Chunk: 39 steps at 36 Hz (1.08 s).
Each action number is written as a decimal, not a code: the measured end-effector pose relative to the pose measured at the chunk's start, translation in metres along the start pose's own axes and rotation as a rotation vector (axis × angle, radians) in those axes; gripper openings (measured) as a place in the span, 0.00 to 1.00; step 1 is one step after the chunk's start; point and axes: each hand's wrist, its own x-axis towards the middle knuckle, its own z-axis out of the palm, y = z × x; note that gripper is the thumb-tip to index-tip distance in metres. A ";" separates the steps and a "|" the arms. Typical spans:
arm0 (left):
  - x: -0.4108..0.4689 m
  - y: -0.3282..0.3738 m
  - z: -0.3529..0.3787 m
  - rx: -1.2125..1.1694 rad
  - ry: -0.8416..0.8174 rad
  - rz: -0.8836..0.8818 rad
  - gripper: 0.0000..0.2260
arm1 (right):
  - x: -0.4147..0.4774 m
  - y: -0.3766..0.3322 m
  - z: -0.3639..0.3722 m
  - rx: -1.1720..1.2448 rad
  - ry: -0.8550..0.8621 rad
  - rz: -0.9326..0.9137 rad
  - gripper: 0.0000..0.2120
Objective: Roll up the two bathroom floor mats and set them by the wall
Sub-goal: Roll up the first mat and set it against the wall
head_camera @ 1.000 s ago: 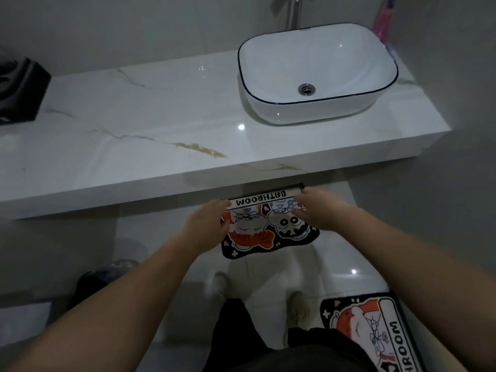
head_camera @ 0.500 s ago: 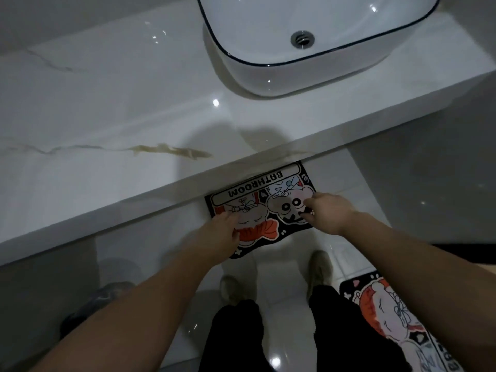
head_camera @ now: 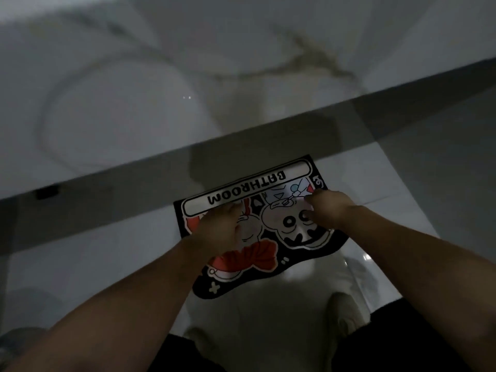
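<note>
A black bathroom mat [head_camera: 268,264] with cartoon figures, a red bow and the word BATHROOM lies flat on the pale tiled floor, its far edge just under the counter's front edge. My left hand [head_camera: 222,226] rests on the mat's left half, fingers stretched toward the lettering. On the right half, near the far right corner, sits my right hand [head_camera: 327,208] with its fingers bent down against the mat; motion blur hides whether it pinches the fabric. The other mat is out of view.
The marble counter [head_camera: 134,103] fills the top of the view, and its dark front edge [head_camera: 349,103] runs diagonally above the mat. My pale shoes [head_camera: 346,315] and dark trousers [head_camera: 389,339] are at the bottom. Glossy floor tiles [head_camera: 80,264] lie left of the mat.
My head has dropped lower and closer, so the sink and the second mat have left the view. Both hands have slid farther across the mat toward its far edge.
</note>
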 end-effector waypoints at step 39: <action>0.147 -0.035 0.171 0.187 -0.030 0.234 0.31 | 0.117 0.086 0.172 0.498 -0.038 0.648 0.29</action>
